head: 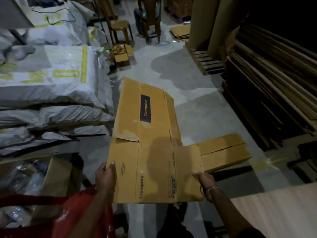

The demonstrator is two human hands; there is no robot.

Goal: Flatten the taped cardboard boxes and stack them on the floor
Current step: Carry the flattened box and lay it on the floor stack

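Observation:
A long flattened brown cardboard box (151, 140) marked "Crompton" is held flat above the grey floor, running away from me. My left hand (105, 177) grips its near left edge, thumb on top. My right hand (205, 180) grips the near right edge, a bracelet on the wrist. Shiny tape strips run along the box's length. Another flattened box (226, 152) lies on the floor just right of the held one, partly hidden under it.
White sacks (51, 86) are piled at left. A small opened carton (122, 55) and brown chairs (120, 24) stand farther back, a seated person behind. Stacked cardboard sheets (274, 86) line the right. A red bag (77, 213) and a filled carton (51, 182) are near left.

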